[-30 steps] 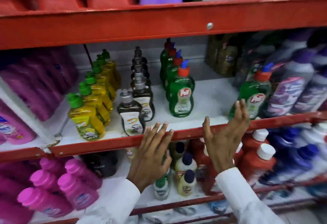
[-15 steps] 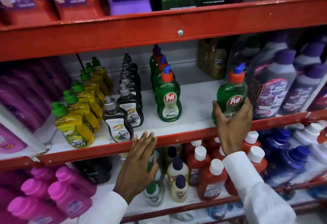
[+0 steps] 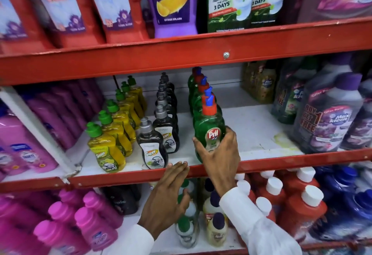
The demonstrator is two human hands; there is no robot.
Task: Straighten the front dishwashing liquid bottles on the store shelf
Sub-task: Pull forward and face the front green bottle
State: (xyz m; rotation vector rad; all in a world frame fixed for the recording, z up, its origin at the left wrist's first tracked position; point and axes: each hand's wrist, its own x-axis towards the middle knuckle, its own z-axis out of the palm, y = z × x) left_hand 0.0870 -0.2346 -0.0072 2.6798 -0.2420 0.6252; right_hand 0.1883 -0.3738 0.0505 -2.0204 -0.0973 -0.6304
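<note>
Three rows of dishwashing liquid stand on the middle shelf (image 3: 261,129): yellow bottles with green caps (image 3: 105,150), black bottles with grey caps (image 3: 152,148), and green Pril bottles with orange caps. My right hand (image 3: 219,154) is wrapped around the lower body of the front green Pril bottle (image 3: 209,125), which stands upright at the head of the green row near the shelf's front edge. My left hand (image 3: 168,194) is flat and spread, its fingertips resting on the red front rail (image 3: 281,164) below the front black bottle, holding nothing.
Large purple Max Kleen bottles (image 3: 330,121) fill the shelf's right side, pink bottles (image 3: 26,150) its left. A bare patch of shelf lies between the green row and the purple bottles. Below are red bottles with white caps (image 3: 302,204), small cream bottles (image 3: 216,228) and pink ones (image 3: 94,228).
My right hand carried the lone green Pril bottle from the right side of the shelf leftward to the front of the green row. My left hand stayed at the red rail.
</note>
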